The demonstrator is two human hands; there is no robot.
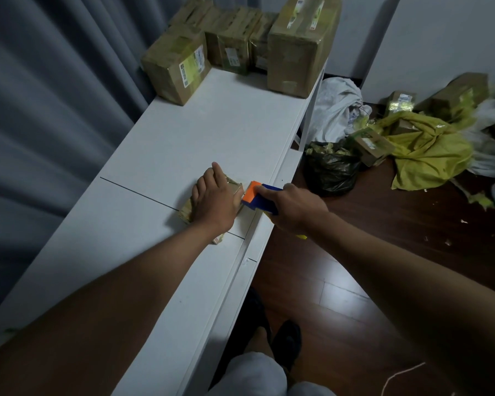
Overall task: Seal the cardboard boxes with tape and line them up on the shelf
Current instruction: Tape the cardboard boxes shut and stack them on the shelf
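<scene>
A small flat cardboard box [187, 209] lies on the white shelf top [212, 132] near its right edge. My left hand [216, 200] presses flat on the box and hides most of it. My right hand [293, 208] grips a blue and orange tape dispenser [256, 197], whose orange end touches the box's right side. Several taped cardboard boxes [176, 67] stand at the far end of the shelf, the tallest box [300, 44] at the right.
Grey curtains [55, 95] hang along the shelf's left side. On the dark wooden floor [383, 247] to the right lie a black bag [330, 170], a yellow sack [429, 150], a white bag [336, 107] and several loose boxes [373, 145]. My feet show below.
</scene>
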